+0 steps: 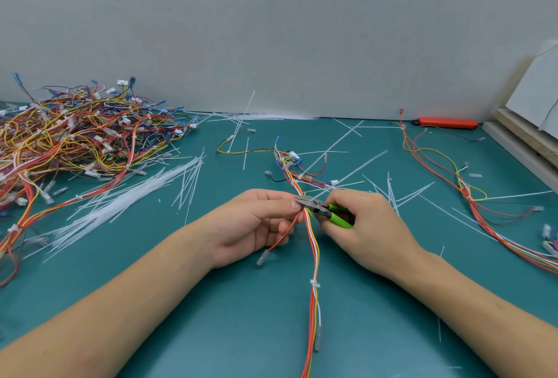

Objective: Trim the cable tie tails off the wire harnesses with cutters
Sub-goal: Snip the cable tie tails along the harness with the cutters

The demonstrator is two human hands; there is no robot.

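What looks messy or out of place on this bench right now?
Cut cable tie tails lie scattered across the green mat, with a thicker drift beside the harness pile. An orange tool sits apart against the back wall. Nothing looks damaged.

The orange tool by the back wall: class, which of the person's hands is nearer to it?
Right. The right hand, gripping the green-handled cutters, lies below and left of the orange tool; the left hand, holding the wire harness, is farther left.
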